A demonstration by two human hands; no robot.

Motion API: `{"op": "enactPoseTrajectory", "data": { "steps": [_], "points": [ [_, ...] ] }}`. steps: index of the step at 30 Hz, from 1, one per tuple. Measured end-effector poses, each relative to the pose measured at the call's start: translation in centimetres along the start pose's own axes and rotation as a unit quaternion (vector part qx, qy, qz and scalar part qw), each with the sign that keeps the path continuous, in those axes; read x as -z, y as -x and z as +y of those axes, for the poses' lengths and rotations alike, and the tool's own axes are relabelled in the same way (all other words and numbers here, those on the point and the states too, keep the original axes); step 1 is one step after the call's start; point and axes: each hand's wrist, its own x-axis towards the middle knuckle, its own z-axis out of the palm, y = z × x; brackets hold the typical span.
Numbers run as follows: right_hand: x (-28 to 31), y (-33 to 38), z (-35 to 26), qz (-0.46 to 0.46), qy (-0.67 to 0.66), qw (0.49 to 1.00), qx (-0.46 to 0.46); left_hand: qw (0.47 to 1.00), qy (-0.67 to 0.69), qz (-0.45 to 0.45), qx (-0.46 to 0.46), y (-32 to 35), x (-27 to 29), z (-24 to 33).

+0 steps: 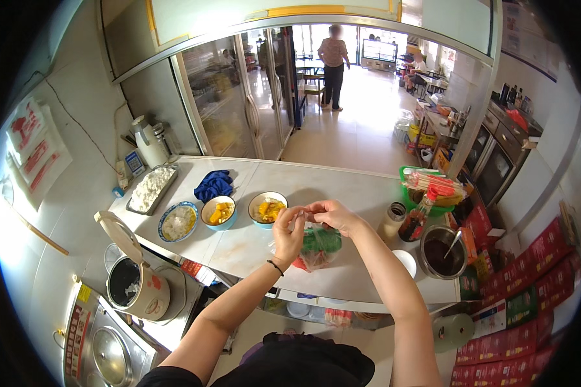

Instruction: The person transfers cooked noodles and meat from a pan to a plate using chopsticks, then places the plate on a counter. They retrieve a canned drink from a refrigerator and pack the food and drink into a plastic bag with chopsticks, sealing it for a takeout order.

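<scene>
Over the counter, my left hand (289, 232) and my right hand (336, 217) meet, fingers pinched on the gathered top of a clear plastic bag (319, 249). Green and red show through the bag, but its contents are unclear. Just beyond my left hand sits a bowl (254, 219) holding rice and yellow-orange pieces. Left of it stands a similar blue bowl (219, 222), then a blue-patterned dish (163, 233) with rice and something yellow. Part of the bag's top is hidden by my fingers.
A tray of white rice (153, 187) and a blue cloth (214, 185) lie at the far left. On the right are a seasoning jar (392, 222), a red-capped bottle (417, 216), a white bowl (404, 263) and a metal pot (443, 253). An open rice cooker (145, 293) stands lower left.
</scene>
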Motion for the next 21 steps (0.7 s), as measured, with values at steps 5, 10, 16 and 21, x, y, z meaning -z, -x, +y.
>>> {"op": "enactPoseTrajectory", "data": {
  "steps": [5, 10, 16, 21],
  "points": [
    [1.0, -0.9, 0.1, -0.03, -0.002, 0.999, -0.046, 0.985, -0.114, 0.003, -0.13, 0.6, 0.8, 1.1],
    [1.1, -1.5, 0.0, 0.0, -0.019, 0.996, -0.082, 0.964, -0.181, 0.026, -0.193, 1.3, 1.6, 0.9],
    [0.5, -4.0, 3.4, 0.043, 0.23, 0.966, 0.109, 0.939, -0.289, 0.008, -0.189, 4.2, 1.7, 1.2],
    [-1.0, -3.3, 2.8, 0.072, 0.376, 0.919, 0.092, 0.982, -0.172, 0.023, -0.077, 8.0, 0.3, 1.4]
  ]
}}
